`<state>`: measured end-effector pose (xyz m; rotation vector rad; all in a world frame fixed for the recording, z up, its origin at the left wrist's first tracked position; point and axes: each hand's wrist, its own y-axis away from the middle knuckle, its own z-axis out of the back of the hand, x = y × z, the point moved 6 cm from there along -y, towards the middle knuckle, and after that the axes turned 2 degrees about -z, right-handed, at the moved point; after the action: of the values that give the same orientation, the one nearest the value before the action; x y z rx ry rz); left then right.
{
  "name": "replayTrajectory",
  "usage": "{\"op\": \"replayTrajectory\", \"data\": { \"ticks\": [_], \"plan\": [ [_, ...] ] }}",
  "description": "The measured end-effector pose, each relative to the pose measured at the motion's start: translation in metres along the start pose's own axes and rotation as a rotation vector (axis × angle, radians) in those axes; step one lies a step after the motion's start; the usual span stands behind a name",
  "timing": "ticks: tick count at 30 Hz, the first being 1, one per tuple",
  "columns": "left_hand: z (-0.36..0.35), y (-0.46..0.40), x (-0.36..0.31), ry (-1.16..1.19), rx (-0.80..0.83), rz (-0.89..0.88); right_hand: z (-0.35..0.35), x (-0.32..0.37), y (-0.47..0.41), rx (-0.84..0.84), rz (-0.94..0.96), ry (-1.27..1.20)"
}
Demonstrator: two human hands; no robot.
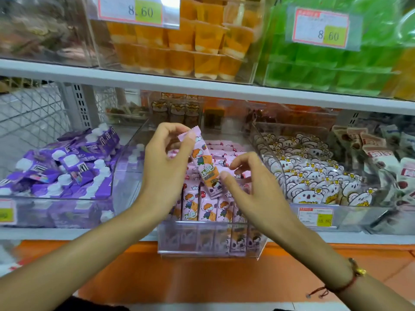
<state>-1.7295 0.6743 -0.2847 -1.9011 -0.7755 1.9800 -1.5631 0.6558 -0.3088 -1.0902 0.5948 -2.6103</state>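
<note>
Forearms enter from below, above an orange laminate ledge (179, 277); the right wrist carries a red cord bracelet (350, 281). Next comes the clear acrylic shelf bin (211, 241), filled with upright rows of pink cartoon-printed packets.

Above those rows, our left hand (166, 167) pinches the crimped top end of one pink cartoon-printed foil snack packet (202, 162) between thumb and fingertip. The packet hangs tilted over the bin, with its lower end just above the stock. Our right hand (253, 187) is at that lower end with fingers loosely curled and the thumb against the packet's edge. We cannot tell whether it grips.

Hazards:
- The pinch sits on a narrow seal, so a slip would drop the packet crosswise onto the rows.
- Pushing it into a tight row could topple neighbouring packets.
- A wide right-hand sweep could strike the acrylic divider.

Purple white-capped pouches (67, 167) lie left and bear-printed white packets (314, 176) right. Orange jelly cups (179, 41) and green jelly cups (325, 68) occupy the upper shelf.
</note>
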Motion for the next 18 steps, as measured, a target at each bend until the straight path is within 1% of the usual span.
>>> {"op": "replayTrajectory", "data": {
  "ticks": [2, 4, 6, 9, 11, 13, 16, 18],
  "plan": [
    [-0.005, 0.008, 0.001, 0.024, 0.053, 0.032, -0.001, 0.003, 0.000, 0.030, -0.062, -0.135],
    [-0.006, 0.010, 0.002, 0.067, 0.077, 0.070, -0.005, 0.008, 0.000, 0.098, -0.070, -0.224],
    [-0.006, 0.010, 0.005, 0.104, 0.087, 0.108, -0.007, 0.010, -0.002, 0.120, -0.077, -0.293],
    [-0.004, 0.010, 0.010, 0.145, 0.092, 0.141, -0.012, 0.001, -0.003, 0.133, -0.212, -0.465],
    [-0.005, 0.010, 0.013, 0.116, 0.124, 0.136, -0.015, -0.008, -0.003, 0.140, -0.324, -0.568],
    [-0.011, 0.013, 0.016, 0.063, 0.195, 0.144, -0.016, -0.014, -0.003, 0.124, -0.401, -0.624],
    [-0.021, 0.021, 0.021, -0.033, 0.304, 0.178, -0.017, -0.015, -0.005, 0.093, -0.435, -0.746],
    [-0.026, 0.024, 0.022, -0.093, 0.342, 0.128, -0.016, -0.014, -0.005, 0.065, -0.433, -0.769]
  ]
}}
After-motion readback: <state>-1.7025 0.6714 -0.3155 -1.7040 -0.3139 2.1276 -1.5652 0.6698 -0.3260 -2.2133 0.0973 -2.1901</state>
